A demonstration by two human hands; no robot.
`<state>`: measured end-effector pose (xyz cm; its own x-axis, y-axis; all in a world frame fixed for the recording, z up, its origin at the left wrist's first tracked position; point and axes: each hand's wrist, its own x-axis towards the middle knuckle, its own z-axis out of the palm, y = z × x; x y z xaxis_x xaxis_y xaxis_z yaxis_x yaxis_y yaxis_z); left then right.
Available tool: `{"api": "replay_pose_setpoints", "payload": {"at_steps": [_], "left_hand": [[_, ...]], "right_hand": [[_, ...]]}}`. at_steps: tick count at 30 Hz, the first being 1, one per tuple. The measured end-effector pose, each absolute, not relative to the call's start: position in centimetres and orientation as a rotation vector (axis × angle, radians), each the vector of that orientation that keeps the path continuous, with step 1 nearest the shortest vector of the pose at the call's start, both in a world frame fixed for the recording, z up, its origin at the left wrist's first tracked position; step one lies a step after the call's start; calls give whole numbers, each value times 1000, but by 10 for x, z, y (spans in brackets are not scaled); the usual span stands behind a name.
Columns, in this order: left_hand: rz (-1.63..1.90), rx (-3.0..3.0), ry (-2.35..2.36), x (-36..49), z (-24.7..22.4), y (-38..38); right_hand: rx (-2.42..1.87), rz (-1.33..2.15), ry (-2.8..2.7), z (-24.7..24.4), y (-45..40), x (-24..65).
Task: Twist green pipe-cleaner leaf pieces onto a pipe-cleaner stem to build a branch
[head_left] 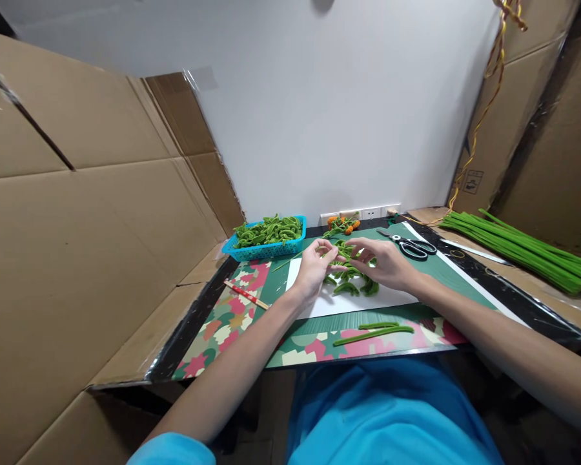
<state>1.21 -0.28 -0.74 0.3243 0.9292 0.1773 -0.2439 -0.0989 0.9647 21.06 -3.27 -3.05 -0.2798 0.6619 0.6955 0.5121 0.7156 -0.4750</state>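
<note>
- Centre: left hand (311,274), fingertips pinched; right hand (386,265), loosely curled. Whether either holds anything, I cannot tell.
- Green pieces (347,289) lie beneath on white paper (319,309), probably for easy reach; the hands partly hide them.
- Left of centre: full basket (266,250).
- Right of centre: scissors (413,248), apparently kept handy.
- Far right: green stems (518,250).

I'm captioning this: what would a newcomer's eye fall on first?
Probably the bright blue basket, heaped with curled green pieces, beyond and left of the left hand. Then the bundle of long green stems at the right, and the orange balls near the wall.
</note>
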Motion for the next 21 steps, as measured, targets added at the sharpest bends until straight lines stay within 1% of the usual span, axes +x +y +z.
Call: {"api": "replay_pose_setpoints", "payload": {"at_steps": [8, 21], "left_hand": [[1091, 1359, 706, 13, -5, -5], [1074, 1392, 777, 11, -4, -6]], "right_hand": [[-821, -1, -1911, -32, -34, 212], [-769, 35, -1908, -29, -38, 211]]}}
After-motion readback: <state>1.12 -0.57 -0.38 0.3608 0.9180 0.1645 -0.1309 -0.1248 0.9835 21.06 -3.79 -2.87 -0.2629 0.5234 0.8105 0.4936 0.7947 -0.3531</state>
